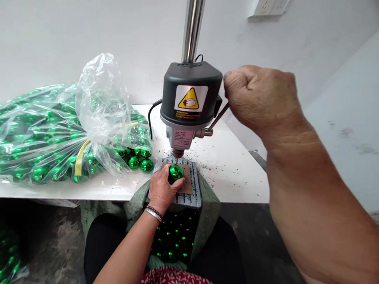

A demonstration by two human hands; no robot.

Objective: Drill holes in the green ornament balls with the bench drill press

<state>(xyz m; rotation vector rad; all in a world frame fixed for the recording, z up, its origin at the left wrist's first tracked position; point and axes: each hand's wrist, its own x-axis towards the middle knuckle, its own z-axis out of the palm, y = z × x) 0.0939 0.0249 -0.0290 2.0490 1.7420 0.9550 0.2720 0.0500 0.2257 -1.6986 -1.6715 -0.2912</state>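
My left hand (162,186) grips a shiny green ball (176,171) between thumb and fingers. It rests on a brown pad on the slotted base (195,188) of a small drill press (191,91). Directly above the ball is the thin drill bit (177,161); whether its tip touches the ball I cannot tell. Up on the right, my right hand (257,98) is closed around the end of the press's feed lever (219,116). The fingers on the lever's far side are hidden.
Clear plastic bags (39,137) full of green balls lie left on the white table (242,173), dark shavings scattered around the press. An open green sack (208,196) of balls sits between my knees. Another bag (6,257) is on the floor. A wall socket (272,1) is upper right.
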